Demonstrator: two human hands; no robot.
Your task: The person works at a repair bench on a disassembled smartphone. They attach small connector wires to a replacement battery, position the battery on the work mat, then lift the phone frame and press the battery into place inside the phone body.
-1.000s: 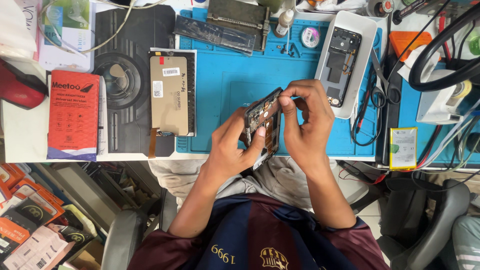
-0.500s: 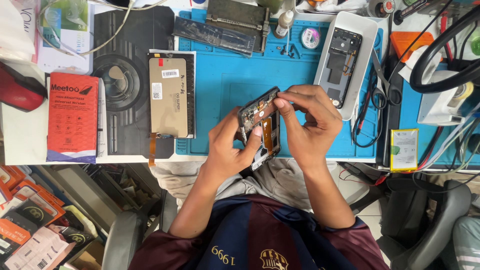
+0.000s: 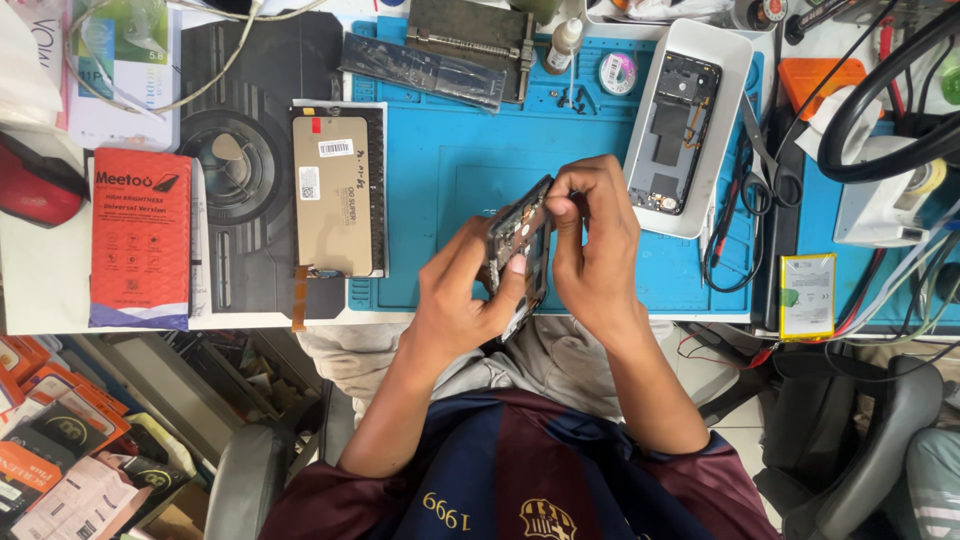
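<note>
**Two hands on an opened phone body**

Both hands hold a dark phone frame (image 3: 520, 255) tilted on edge above the near rim of the blue work mat (image 3: 440, 180), roughly at the middle of the view. The left hand (image 3: 460, 295) has its grip clamped on the frame's lower end, thumb pressed on the exposed inner face. The right hand (image 3: 595, 250) has its fingertips (image 3: 562, 200) pinched together at the frame's top corner.

At 10 o'clock from the frame a tan display panel (image 3: 335, 195) lies flat, its ribbon cable trailing over the desk (image 3: 40, 290) edge. At 1 o'clock a white tray (image 3: 735, 70) carries another opened phone back (image 3: 680, 135). Farther out at 9 o'clock lies a red box (image 3: 140, 235); at 3 o'clock, a flat battery pack (image 3: 806, 295) with a yellow border.
</note>
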